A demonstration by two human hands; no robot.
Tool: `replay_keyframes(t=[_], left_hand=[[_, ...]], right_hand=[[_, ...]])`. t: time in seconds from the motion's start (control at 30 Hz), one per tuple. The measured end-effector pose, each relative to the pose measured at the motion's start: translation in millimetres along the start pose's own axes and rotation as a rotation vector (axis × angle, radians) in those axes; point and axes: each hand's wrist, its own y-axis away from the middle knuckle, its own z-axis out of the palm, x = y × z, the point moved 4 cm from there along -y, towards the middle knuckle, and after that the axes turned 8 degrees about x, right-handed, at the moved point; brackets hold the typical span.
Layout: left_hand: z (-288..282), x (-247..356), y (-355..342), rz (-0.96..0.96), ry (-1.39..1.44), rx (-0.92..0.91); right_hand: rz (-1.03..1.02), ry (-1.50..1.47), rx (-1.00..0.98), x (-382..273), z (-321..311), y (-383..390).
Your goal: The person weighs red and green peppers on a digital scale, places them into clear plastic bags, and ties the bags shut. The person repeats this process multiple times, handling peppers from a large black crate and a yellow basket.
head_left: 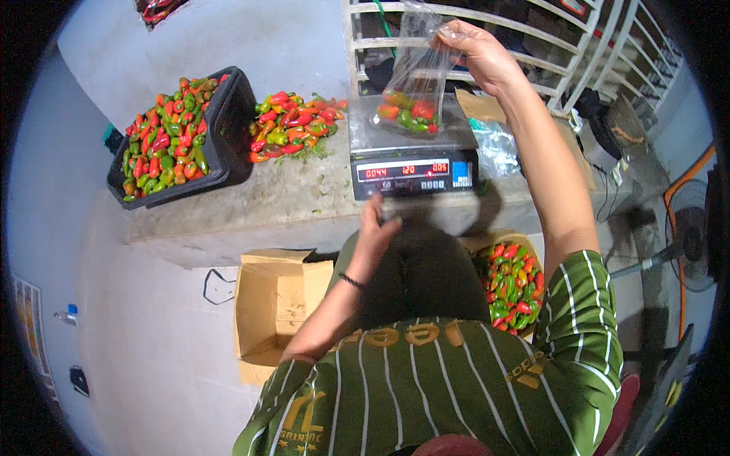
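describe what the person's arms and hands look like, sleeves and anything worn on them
Both forearms are bare, and the left hand and right hand wear no gloves. A thin dark band circles the left wrist; no watch or ring shows. The short sleeves belong to a dark green shirt with thin white stripes and yellowish lettering, ending around the elbows.
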Motion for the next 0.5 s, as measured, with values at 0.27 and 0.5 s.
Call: replay_keyframes(t=[0.27, 0.5], left_hand=[[0, 106, 51, 0.113, -0.044, -0.193], [-7, 158, 118, 0.075, 0.044, -0.376]], right_hand=[[-0.021, 0.083, -0.405, -6, 51, 238], [-0.027, 0.152, -0.256, -25, 49, 320]])
